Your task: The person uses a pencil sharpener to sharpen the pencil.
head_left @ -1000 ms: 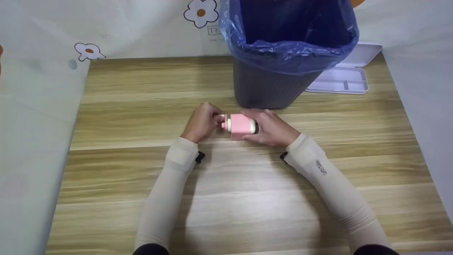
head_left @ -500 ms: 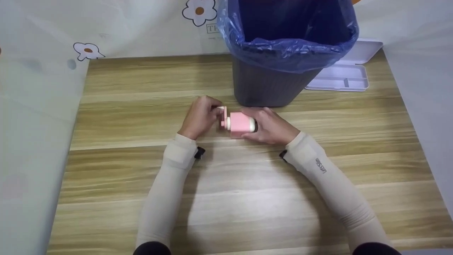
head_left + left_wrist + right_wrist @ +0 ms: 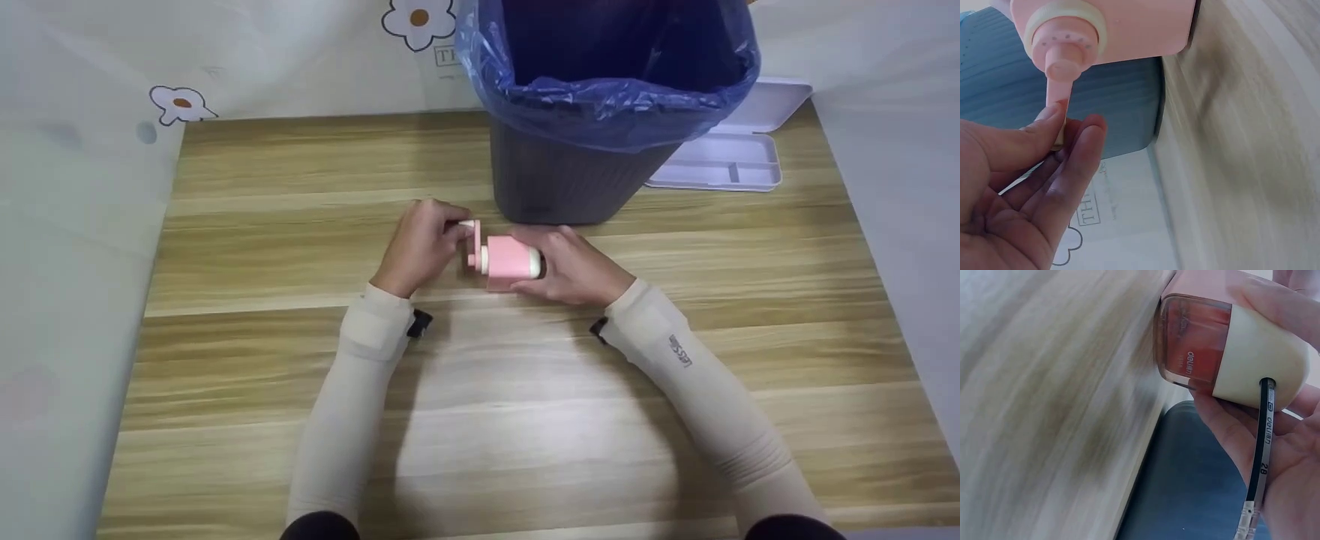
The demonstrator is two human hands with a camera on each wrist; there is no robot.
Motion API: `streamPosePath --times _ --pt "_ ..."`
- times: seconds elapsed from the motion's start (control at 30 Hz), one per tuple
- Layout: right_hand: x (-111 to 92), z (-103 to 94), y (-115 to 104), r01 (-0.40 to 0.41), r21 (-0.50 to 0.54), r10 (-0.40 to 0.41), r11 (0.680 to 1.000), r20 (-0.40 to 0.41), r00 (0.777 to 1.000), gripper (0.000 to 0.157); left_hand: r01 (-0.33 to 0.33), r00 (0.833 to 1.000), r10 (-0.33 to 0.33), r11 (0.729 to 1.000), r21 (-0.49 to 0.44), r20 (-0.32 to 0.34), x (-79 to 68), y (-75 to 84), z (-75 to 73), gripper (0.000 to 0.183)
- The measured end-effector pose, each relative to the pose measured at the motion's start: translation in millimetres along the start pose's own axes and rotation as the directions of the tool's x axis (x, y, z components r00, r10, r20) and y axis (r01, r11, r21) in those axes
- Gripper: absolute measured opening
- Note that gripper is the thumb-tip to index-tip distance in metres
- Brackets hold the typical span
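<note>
A pink and cream crank pencil sharpener (image 3: 510, 257) stands on the wooden table. My right hand (image 3: 574, 266) grips its body, thumb and fingers on opposite sides. In the right wrist view, a black pencil (image 3: 1264, 439) marked 2B sits in the hole of the cream front (image 3: 1261, 354); its tip is hidden inside. Beside it a see-through reddish shavings drawer (image 3: 1193, 343) shows. At the sharpener's other end, my left hand (image 3: 420, 244) pinches the small knob of the pink crank (image 3: 1059, 90) between thumb and fingers. The crank arm points away from me, toward the back.
Close behind the sharpener stands a dark bin (image 3: 570, 180) lined with a blue bag (image 3: 607, 124). An opened pale lilac pencil case (image 3: 720, 161) lies partly behind the bin at the right. Pale patterned sheeting (image 3: 300, 60) borders the table at the back and sides.
My left hand has swung the crank knob away from me, so the arm now stands out longer toward the back. The right hand and sharpener keep their place.
</note>
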State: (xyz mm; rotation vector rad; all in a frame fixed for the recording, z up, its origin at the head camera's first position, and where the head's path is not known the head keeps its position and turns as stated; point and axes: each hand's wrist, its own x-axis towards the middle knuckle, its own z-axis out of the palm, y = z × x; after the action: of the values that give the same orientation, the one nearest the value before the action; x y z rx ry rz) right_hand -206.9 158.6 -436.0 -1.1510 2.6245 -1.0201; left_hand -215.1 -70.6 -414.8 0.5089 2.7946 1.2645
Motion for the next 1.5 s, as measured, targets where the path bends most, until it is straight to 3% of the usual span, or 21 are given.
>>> streamPosePath --times 0.2,0.53,1.03,1.37,1.5 --pt "2 2.8 0 0.022 -0.004 -0.022 1.0 -0.011 1.0 0.054 -0.007 1.0 0.007 1.0 0.005 -0.015 -3.7 -1.7 0.1 0.011" --pt "0 0.8 2 0.019 0.011 -0.019 1.0 -0.002 1.0 0.055 -0.076 0.997 0.077 0.997 0.012 -0.009 -5.2 0.1 -1.6 0.01" --pt "3 -0.8 -4 -0.004 -0.027 0.004 1.0 0.029 1.0 0.049 -0.171 0.979 0.18 0.981 0.094 -0.091 -12.4 5.7 2.0 0.02" --pt "4 -2.7 -5 -0.006 -0.001 0.006 1.0 0.008 1.0 0.049 -0.219 0.971 0.225 0.973 0.077 -0.08 -15.9 13.6 -6.3 0.015" --pt "3 -2.9 -3 -0.017 0.0 0.017 1.0 0.005 1.0 0.05 -0.211 0.977 0.212 0.977 0.017 -0.016 -19.6 19.7 -10.8 0.015"
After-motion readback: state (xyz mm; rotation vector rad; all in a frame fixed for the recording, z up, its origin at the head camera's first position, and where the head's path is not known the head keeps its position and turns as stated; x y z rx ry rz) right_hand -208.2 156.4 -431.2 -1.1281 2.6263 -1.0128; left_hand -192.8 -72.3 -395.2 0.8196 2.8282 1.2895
